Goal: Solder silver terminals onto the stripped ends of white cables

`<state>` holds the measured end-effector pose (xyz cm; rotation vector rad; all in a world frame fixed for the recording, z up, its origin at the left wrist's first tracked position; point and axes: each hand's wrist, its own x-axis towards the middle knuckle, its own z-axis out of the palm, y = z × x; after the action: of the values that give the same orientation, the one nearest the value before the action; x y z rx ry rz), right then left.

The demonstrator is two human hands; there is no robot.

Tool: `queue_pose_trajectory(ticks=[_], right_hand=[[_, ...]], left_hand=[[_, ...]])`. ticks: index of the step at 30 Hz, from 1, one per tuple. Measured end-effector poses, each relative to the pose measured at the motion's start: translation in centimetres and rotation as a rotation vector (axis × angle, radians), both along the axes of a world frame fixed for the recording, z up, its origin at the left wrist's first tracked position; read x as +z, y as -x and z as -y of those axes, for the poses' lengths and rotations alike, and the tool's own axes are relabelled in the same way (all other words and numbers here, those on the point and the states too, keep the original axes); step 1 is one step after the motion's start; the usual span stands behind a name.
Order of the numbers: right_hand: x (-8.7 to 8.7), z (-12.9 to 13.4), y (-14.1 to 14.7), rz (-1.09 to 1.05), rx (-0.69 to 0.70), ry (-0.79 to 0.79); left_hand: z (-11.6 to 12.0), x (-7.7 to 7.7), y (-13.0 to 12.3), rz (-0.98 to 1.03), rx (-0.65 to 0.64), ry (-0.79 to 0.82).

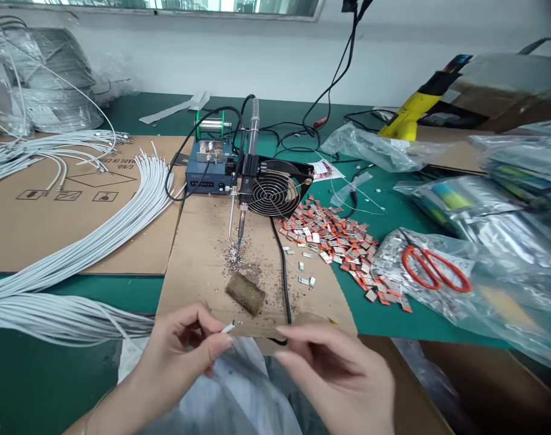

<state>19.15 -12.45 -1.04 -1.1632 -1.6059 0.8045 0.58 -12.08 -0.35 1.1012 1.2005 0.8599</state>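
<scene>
Left hand (185,344) pinching a white cable end (229,328), right hand (343,368) hovering nearby with its grip parted, brown sponge (245,293) lying beyond on cardboard (203,241)

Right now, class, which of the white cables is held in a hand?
The single white cable pinched in the left hand; the other white cables lie bunched farther left, unheld.

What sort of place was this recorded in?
Probably a cable-assembly or soldering bench in a workshop or factory: a soldering iron stands over the cardboard, bundled white cables lie to the left, and a pile of small orange-edged parts sits to the right.
</scene>
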Motion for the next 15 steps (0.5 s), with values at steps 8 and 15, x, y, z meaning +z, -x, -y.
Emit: queue_pose_trajectory(ticks=[8,15], right_hand=[[0.5,-1.3,1.9,0.109,0.158,0.472],[-0.6,-0.8,2.3,-0.078,0.132,0.433]], left_hand=[[0.0,0.1,-0.5,-0.078,-0.146,0.054],[0.1,-0.2,-1.2,0.011,-0.135,0.089]])
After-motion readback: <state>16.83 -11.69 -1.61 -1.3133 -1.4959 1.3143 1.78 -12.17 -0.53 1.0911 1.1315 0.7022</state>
